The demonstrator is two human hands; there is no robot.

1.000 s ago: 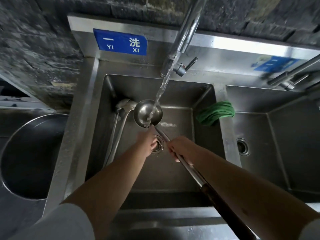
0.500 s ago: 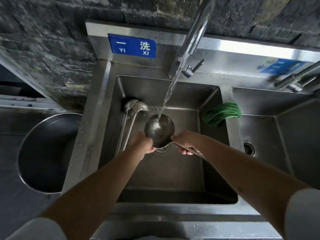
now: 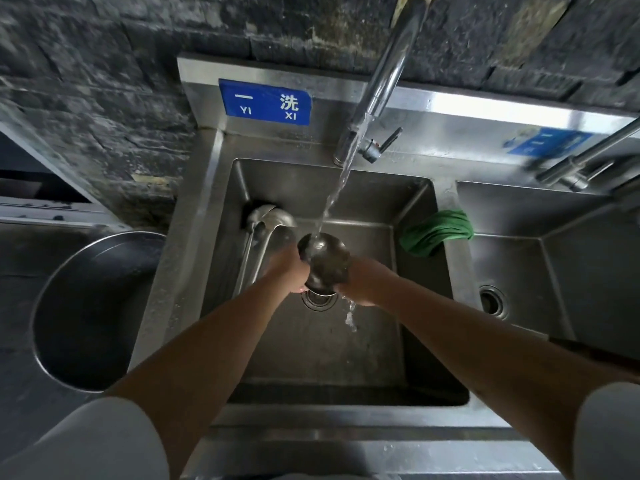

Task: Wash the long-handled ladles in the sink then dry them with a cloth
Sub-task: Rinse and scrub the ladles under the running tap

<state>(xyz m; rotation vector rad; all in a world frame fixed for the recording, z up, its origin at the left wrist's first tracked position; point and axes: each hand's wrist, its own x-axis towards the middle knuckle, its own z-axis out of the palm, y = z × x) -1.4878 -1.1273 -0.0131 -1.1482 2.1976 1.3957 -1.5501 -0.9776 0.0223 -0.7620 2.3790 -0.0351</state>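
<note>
Dark steel ladle bowl (image 3: 323, 263), underside up, sits under tap stream (image 3: 341, 181) above sink (image 3: 420, 306) drain, centre of basin. Left hand (image 3: 287, 271) & right hand (image 3: 360, 280) clamp bowl from opp. sides; equally near. Handle hidden, so axis cannot be told. Two more ladles (image 3: 266, 220) at basin's far-left corner; green cloth (image 3: 436, 232) on right rim.

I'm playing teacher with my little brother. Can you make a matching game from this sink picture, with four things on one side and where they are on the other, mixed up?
Things:
1. ladle bowl
2. green cloth
3. blue sign
4. two other ladles

Places:
A. leaning in the basin's far left corner
B. on the steel panel behind the sink
C. between both hands, under the running water
D. draped over the divider between the two basins

Pairs: 1-C, 2-D, 3-B, 4-A. The left hand and right hand grip the bowl.
</note>
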